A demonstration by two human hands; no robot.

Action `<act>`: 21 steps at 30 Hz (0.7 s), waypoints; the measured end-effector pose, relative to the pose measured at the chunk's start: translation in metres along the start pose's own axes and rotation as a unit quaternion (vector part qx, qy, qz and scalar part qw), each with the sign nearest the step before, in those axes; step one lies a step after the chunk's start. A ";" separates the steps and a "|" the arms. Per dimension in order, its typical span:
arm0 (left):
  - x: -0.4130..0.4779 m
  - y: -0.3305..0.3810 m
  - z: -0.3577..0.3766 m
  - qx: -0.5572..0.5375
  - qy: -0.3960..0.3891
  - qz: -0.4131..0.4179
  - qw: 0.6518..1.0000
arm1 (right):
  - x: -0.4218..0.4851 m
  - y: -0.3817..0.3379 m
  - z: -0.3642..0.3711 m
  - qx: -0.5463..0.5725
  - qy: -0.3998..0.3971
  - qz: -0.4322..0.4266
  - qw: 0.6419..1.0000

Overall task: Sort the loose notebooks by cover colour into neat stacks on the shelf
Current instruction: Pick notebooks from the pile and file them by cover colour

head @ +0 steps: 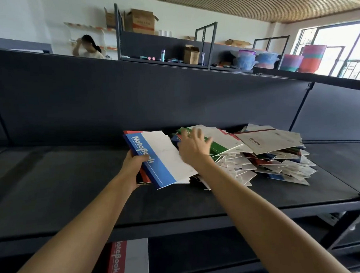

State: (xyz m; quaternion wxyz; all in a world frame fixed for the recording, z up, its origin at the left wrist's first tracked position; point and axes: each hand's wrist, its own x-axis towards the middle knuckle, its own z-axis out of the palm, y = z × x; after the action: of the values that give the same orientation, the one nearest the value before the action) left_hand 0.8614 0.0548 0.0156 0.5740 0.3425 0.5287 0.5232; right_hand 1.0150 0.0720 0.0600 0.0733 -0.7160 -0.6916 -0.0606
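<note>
Blue on one side and white on the other, the blue notebook (153,157) is in the middle of the frame, with "NoteBook" printed on its blue band. The left hand (135,164) grips it at its near left edge, thumb curled over the cover, together with a red notebook (144,176) under it. Just to the right, the right hand (193,148) is spread, fingers apart, over a green notebook (218,147) on top of the loose pile (267,159). The hand is blurred, so I cannot tell if it touches. The pile lies on the dark shelf (74,181) at centre right. At the bottom left, a second red notebook (116,261) lies on a lower level. A person (88,47) stands in the upper left.
</note>
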 end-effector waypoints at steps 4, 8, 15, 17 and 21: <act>0.007 -0.002 -0.003 -0.009 0.002 -0.006 1.000 | 0.010 0.027 0.015 -0.034 -0.112 0.114 0.987; 0.010 -0.002 -0.004 -0.004 -0.009 0.000 1.000 | 0.002 0.019 0.014 -0.078 -0.019 0.051 0.995; 0.013 -0.002 -0.005 -0.027 -0.027 -0.012 0.999 | -0.013 0.010 -0.001 -0.105 -0.016 -0.009 0.994; 0.014 -0.003 -0.005 -0.042 -0.027 -0.013 0.999 | -0.017 0.002 -0.011 -0.094 -0.005 -0.024 0.995; 0.012 -0.001 0.004 -0.124 -0.045 -0.012 0.991 | -0.042 -0.038 -0.024 -0.069 -0.002 -0.161 0.984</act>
State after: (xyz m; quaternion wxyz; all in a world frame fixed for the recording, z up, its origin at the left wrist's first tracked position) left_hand 0.8643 0.0670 0.0123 0.6415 0.2858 0.4374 0.5617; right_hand 0.9755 0.0277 0.0762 0.0112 -0.5985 -0.7923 -0.1179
